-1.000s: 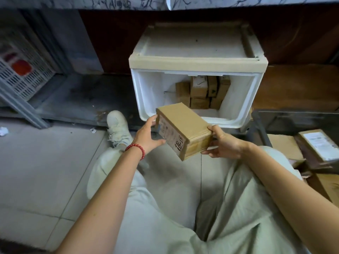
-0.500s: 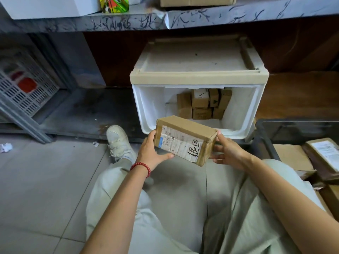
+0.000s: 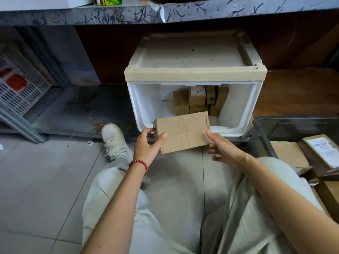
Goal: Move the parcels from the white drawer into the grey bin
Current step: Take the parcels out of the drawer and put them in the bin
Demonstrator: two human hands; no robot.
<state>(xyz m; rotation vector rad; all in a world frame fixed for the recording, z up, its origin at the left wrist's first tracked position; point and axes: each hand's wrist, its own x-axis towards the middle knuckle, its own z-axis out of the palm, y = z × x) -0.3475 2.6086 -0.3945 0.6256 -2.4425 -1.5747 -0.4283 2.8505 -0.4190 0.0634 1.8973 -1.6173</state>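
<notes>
A brown cardboard parcel is held in front of the open white drawer, its plain creased face toward me. My left hand grips its left end, thumb on the front face. My right hand touches its right end from below with fingers spread. Several small brown parcels are stacked at the back of the drawer. The grey bin stands at the right and holds a few parcels, one with a white label.
A scratched metal shelf runs overhead. A white lattice crate sits at the far left beside a slanted metal bar. My legs and a white shoe rest on the tiled floor below the drawer.
The parcel has been turned in my hands: its labelled side faced me half a second ago, and now a plain creased side does. The view has tilted slightly upward.
</notes>
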